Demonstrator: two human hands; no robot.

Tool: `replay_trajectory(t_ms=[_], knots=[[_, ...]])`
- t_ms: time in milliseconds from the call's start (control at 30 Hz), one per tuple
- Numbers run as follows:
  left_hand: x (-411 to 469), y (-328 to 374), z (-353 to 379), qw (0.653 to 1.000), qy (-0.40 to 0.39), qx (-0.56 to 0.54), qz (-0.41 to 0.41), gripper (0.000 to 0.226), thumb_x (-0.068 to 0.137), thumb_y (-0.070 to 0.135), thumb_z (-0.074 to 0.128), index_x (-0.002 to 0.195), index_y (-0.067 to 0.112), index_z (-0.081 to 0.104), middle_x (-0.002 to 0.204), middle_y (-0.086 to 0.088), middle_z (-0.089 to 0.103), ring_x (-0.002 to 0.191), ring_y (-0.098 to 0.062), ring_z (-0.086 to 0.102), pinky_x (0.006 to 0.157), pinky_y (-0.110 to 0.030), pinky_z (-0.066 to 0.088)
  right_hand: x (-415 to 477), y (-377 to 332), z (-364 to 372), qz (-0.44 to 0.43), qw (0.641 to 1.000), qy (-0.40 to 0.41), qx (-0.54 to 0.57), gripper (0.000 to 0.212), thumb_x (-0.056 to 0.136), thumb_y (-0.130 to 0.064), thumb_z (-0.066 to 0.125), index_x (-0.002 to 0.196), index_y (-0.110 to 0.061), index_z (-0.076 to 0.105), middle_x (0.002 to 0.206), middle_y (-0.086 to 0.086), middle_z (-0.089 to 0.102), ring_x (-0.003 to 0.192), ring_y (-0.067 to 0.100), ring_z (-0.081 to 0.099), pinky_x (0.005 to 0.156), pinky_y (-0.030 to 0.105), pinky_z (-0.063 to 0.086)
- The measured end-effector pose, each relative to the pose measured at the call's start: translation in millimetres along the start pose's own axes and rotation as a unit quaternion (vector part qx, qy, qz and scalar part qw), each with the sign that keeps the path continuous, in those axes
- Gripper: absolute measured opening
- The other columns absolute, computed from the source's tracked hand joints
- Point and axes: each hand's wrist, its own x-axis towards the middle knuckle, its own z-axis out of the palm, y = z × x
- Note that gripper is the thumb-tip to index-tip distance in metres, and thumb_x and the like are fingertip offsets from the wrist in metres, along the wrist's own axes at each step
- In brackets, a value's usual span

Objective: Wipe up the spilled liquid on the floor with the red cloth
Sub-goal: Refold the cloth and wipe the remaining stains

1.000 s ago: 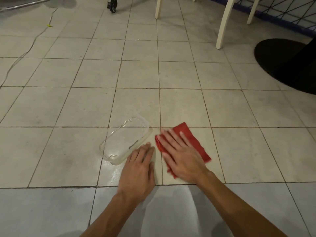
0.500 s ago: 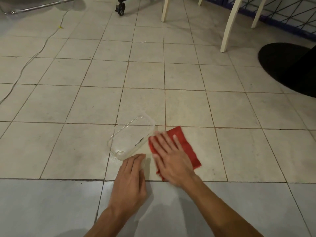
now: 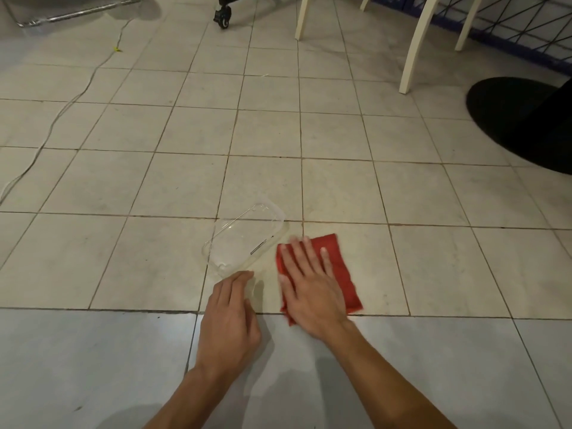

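Observation:
A folded red cloth (image 3: 339, 264) lies flat on the tiled floor (image 3: 340, 187). My right hand (image 3: 309, 283) presses on it with straight, spread fingers and covers its left half. Just left of the cloth a clear plastic container (image 3: 244, 239) lies on its side on the floor. My left hand (image 3: 230, 314) rests flat on the floor below the container, its fingertips at the container's near end. A faint wet sheen shows on the tile between the two hands (image 3: 266, 289); its extent is hard to tell.
White chair legs (image 3: 413, 44) stand at the back right, with a black round base (image 3: 523, 119) at the right edge. A black caster wheel (image 3: 223, 18) is at the top centre. A thin cable (image 3: 58, 113) runs along the left floor.
My right hand slid the red cloth left towards the container and now back a little right. My left hand drew back slightly from the container.

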Motion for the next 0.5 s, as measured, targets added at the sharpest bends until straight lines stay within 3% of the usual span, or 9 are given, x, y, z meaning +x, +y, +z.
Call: replay_trajectory(t_ms=[100,167,233,333,433,500], knots=[[-1.8,0.4,-1.9,1.000,0.015,-0.005,-0.017,0.055,0.085,0.004,0.051,0.139,0.010,0.058,0.135,-0.006,0.063,0.125,-0.024,0.054,0.110,-0.031,0.041,-21.3,-20.4,7.7,-0.134,0.991,-0.027,-0.008,0.063,0.118,-0.048,0.020,0.176,-0.028,0.007,0.184,-0.007,-0.007,0.168,0.013,-0.019,0.138,0.050,-0.003],[-4.0,-1.1,-3.2,0.999,0.017,0.001,-0.028,0.052,0.088,0.000,0.055,0.139,0.009,0.057,0.135,-0.007,0.062,0.126,-0.025,0.053,0.110,-0.038,0.046,-37.8,-12.1,5.6,-0.168,0.985,-0.037,-0.006,0.062,0.119,-0.049,0.023,0.176,-0.030,0.008,0.184,-0.009,-0.006,0.168,0.010,-0.018,0.138,0.044,-0.007],[-7.0,-2.9,-5.8,0.999,0.014,0.001,-0.036,0.053,0.089,-0.006,0.063,0.139,0.011,0.057,0.136,-0.006,0.062,0.127,-0.025,0.053,0.108,-0.046,0.050,-49.9,3.5,1.6,-0.143,0.989,-0.036,-0.008,0.064,0.119,-0.053,0.021,0.176,-0.033,0.002,0.183,-0.011,-0.012,0.167,0.007,-0.021,0.137,0.044,-0.007],[-10.5,-7.2,-9.3,0.999,0.007,0.013,-0.034,0.054,0.088,-0.005,0.066,0.138,0.014,0.058,0.138,-0.002,0.062,0.127,-0.024,0.054,0.107,-0.043,0.049,-50.6,22.6,-1.0,-0.049,0.999,-0.014,-0.014,0.066,0.118,-0.057,0.016,0.175,-0.033,-0.008,0.182,-0.011,-0.021,0.165,0.008,-0.026,0.138,0.048,-0.005],[-10.5,-10.9,-9.6,0.999,0.006,0.027,-0.029,0.052,0.090,-0.002,0.066,0.138,0.016,0.059,0.138,0.000,0.062,0.127,-0.023,0.055,0.108,-0.039,0.047,-28.7,19.4,-0.4,0.041,0.999,0.013,-0.003,0.066,0.117,-0.054,0.012,0.176,-0.029,-0.005,0.182,-0.006,-0.019,0.166,0.013,-0.026,0.138,0.051,-0.004],[-9.6,-9.2,-9.2,0.999,0.003,0.026,-0.025,0.050,0.091,0.000,0.067,0.137,0.016,0.059,0.137,0.000,0.062,0.126,-0.022,0.055,0.108,-0.038,0.047,-17.3,7.2,-1.2,0.051,0.999,0.007,0.015,0.068,0.115,-0.053,0.011,0.176,-0.026,-0.002,0.183,-0.004,-0.017,0.167,0.016,-0.025,0.138,0.053,-0.005]])
